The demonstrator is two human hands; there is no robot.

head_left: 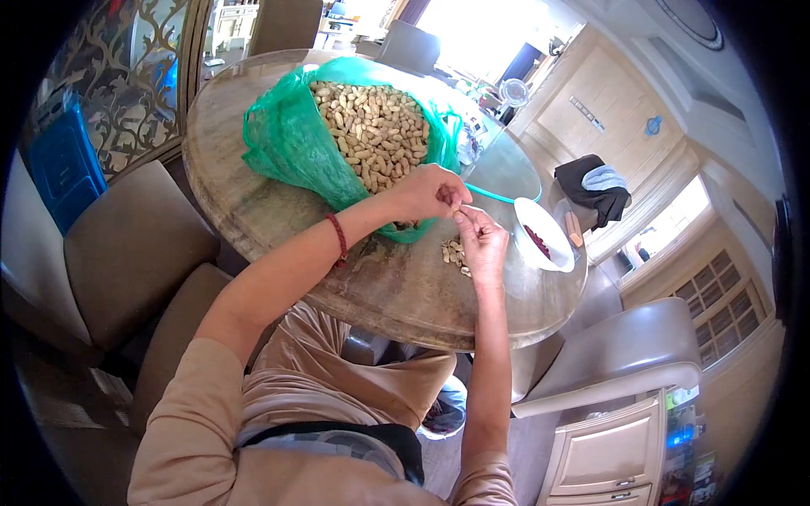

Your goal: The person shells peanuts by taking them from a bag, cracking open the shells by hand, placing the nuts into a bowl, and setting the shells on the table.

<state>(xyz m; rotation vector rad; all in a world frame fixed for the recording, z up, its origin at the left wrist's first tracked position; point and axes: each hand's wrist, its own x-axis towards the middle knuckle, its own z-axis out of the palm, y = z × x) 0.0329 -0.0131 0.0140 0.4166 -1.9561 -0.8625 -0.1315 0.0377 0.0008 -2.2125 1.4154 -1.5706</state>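
Observation:
My left hand (426,192) and my right hand (482,240) meet above the table, fingertips pinched together on a small peanut (456,207) that the fingers partly cover. Just behind my left hand, a green plastic bag (299,139) stands wide open, heaped with unshelled peanuts (371,126). Beneath my right hand lies a small pile of peanut shells (454,255) on the tabletop. To the right of that hand is a white bowl (553,255) with dark red peanut kernels (537,241) in it.
The round stone-patterned table (380,291) has its near edge at my lap. Brown chairs (139,244) stand at the left, and another chair (616,354) is at the right. A white bin (447,413) sits on the floor below the table. Clear items (477,135) lie beyond the bag.

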